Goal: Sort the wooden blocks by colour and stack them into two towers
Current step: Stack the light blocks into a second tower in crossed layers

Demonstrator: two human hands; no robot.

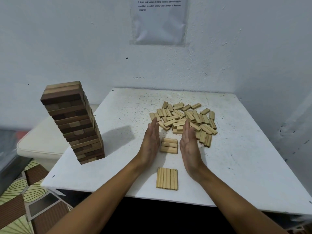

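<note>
The white, speckled square table point(128, 105) carried it all, and at its left edge the tall dark-brown wooden block tower point(72, 122) stood finished, by the look of it, though leaning. Far right lay the loose heap of pale wooden blocks point(184, 118), unsorted. Centre stage, the left hand point(150, 142) and right hand point(190, 146) were both flat and open, palms facing in, gripping nothing, flanking the small layer of pale blocks point(169, 145), apparently to square it. Done well, that meant pressing evenly from both sides until the ends lined up, since a crooked base would likely tilt everything above. Nearer the front edge sat a flat row of pale blocks point(167, 178). On the wall, the plastic-sleeved printed sheet point(158, 21) showed small text; "Ambil" seemed legible, the rest too blurred.
</note>
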